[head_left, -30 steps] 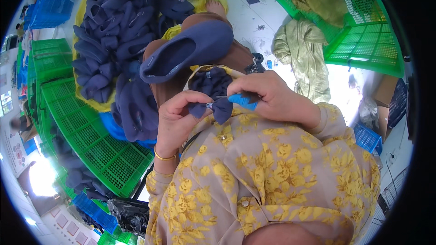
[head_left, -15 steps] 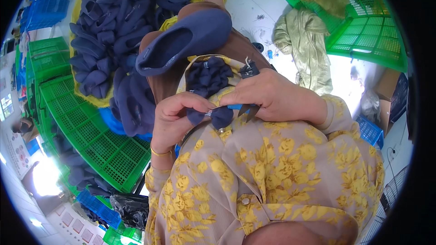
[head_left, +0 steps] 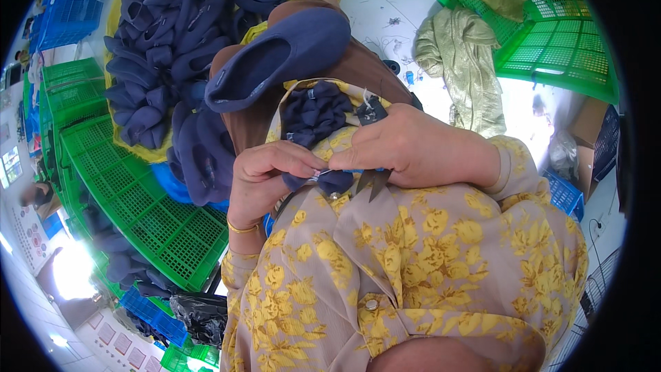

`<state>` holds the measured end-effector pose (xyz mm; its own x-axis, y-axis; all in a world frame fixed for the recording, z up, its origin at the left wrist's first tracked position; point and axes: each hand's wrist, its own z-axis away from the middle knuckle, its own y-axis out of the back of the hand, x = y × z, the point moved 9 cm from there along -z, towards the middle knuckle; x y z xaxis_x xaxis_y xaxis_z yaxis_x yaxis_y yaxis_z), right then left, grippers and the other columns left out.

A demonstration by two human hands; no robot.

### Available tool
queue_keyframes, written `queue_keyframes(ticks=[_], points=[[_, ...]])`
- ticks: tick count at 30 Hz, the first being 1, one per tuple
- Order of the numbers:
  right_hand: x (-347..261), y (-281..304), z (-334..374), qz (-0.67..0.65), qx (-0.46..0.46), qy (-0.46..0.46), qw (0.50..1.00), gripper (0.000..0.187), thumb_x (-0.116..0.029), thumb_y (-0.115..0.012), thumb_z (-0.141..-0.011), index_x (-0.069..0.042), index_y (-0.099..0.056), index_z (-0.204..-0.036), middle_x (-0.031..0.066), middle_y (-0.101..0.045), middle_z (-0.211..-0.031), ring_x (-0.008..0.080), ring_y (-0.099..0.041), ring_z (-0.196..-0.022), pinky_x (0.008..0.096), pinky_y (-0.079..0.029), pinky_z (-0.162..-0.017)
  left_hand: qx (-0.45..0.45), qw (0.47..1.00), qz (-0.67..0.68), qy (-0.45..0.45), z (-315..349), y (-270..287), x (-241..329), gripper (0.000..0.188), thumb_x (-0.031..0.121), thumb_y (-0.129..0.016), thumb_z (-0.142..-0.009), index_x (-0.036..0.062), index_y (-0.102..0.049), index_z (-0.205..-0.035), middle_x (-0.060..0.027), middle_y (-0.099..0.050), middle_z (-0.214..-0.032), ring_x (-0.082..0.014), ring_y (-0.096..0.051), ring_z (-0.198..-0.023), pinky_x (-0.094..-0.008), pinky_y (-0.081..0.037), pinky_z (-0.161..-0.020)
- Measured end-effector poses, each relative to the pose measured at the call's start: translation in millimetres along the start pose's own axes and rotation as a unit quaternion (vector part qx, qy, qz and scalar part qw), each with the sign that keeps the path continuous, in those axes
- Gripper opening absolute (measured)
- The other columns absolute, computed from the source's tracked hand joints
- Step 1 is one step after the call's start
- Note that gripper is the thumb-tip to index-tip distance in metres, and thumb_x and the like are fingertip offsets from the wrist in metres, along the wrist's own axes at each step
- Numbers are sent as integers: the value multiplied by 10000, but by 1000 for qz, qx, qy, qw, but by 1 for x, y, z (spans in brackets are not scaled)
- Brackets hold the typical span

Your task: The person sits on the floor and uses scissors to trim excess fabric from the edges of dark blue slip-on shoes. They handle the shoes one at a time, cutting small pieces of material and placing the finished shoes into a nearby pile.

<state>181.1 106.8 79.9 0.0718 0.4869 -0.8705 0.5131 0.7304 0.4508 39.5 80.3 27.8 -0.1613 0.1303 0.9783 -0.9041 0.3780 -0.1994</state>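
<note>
A small navy fabric bow (head_left: 334, 182) is pinched in my left hand (head_left: 265, 176), its thumb and fingers closed on it near the white-threaded middle. My right hand (head_left: 406, 145) is closed, thumb and forefinger meeting the left fingertips above the bow. Out of the right hand's underside point the two dark blades of thread snips (head_left: 374, 183). A dark scrap with white thread (head_left: 372, 107) shows above its knuckles. Beyond my hands, a yellow-edged cloth on my lap holds a heap of navy bows (head_left: 317, 114). One navy slip-on shoe (head_left: 310, 41) rests across my knees.
A yellow bag (head_left: 113, 120) heaped with navy shoes lies at the far left. Green crates (head_left: 158, 207) stand left, and another green crate (head_left: 558, 55) far right. Pale green cloth (head_left: 458, 62) lies on the floor beside a cardboard box (head_left: 586, 127).
My right thumb and forefinger have moved left to meet the left fingertips, covering the thin needle-like piece and blue handle seen before. The snips' blades now point more downward.
</note>
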Motion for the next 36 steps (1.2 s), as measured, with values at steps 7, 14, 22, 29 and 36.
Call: queue_keyframes(ticks=[7, 14, 22, 29, 36], points=[[-6, -5, 0, 71, -29, 7, 997, 198, -71, -591, -766, -74, -647, -957, 70, -650, -788, 276, -655, -722, 382, -508, -608, 8, 1000, 0, 19, 0, 0, -2, 113, -85, -704, -758, -21, -702, -852, -147, -708, -925, -219, -668, -877, -301, -532, -783], [-10, -8, 1, 119, -46, 21, 992, 150, -101, -567, -784, -53, -629, -912, 69, -627, -749, 271, -647, -686, 380, -498, -582, -2, 1000, 2, 17, -1, -1, -2, 111, -87, -703, -756, -25, -701, -848, -148, -709, -917, -225, -676, -870, -303, -535, -782], [-14, -6, 0, 128, -41, 24, 991, 145, -104, -554, -795, -54, -628, -909, 66, -627, -748, 263, -647, -688, 374, -498, -581, -10, 1000, -7, 7, -2, -2, -1, 111, -85, -706, -754, -23, -701, -846, -146, -712, -907, -224, -677, -866, -298, -535, -778], [-11, -10, -1, 112, -62, 18, 992, 137, -99, -548, -799, -67, -635, -901, 73, -626, -747, 275, -647, -708, 380, -499, -593, -13, 1000, 3, 22, -2, -3, -4, 98, -73, -709, -765, -19, -701, -847, -134, -712, -907, -212, -674, -859, -291, -529, -768], [9, -10, -3, -11, -46, -6, 999, 269, 4, -597, -727, -111, -666, -960, 81, -655, -797, 295, -645, -791, 383, -506, -662, -22, 998, 18, 61, 1, -4, -19, 102, -74, -692, -790, -20, -701, -876, -113, -704, -904, -185, -669, -864, -274, -522, -780]])
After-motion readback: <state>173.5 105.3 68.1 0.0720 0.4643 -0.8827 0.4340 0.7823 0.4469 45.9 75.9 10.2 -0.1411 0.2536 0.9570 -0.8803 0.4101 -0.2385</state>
